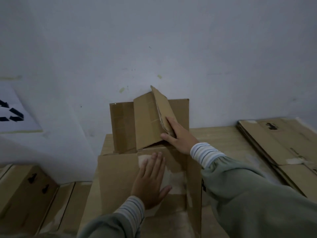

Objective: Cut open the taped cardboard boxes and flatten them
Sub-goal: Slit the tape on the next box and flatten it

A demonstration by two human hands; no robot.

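Head view: two hands work an opened cardboard box on a pale wooden surface.

Left hand [151, 179] lies flat, fingers straight, pressing a near panel of the cardboard box [118, 172] down. Right hand [178, 134] has its thumb and fingers curled round the edge of a raised flap [149, 117], which stands tilted at the far side of the box, close to the white wall [154, 40]. Flattened boxes [277, 143] lie stacked on the surface [221, 134] to the right, apart from the box. More cardboard boxes [25, 189] sit lower at the left.
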